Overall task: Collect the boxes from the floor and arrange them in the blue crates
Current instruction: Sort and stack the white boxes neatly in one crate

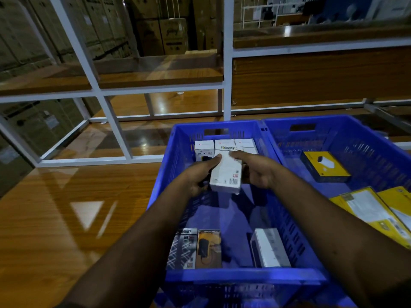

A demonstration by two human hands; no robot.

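Both hands, the left hand and right hand, grip a white rectangular Portronics carton by its sides. It hangs over the perforated blue plastic crate, just before a row of upright white cartons.

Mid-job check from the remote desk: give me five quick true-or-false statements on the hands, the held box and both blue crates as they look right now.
1. Both hands, left hand and right hand, grip one white box. True.
2. The white box is held over the right crate. False: it is over the left crate.
3. White boxes stand in a row at the left crate's far wall. True.
4. The right crate holds only white boxes. False: a black-and-yellow box and yellow boxes lie there.
5. The left crate's near end has no boxes. False: several boxes stand there.
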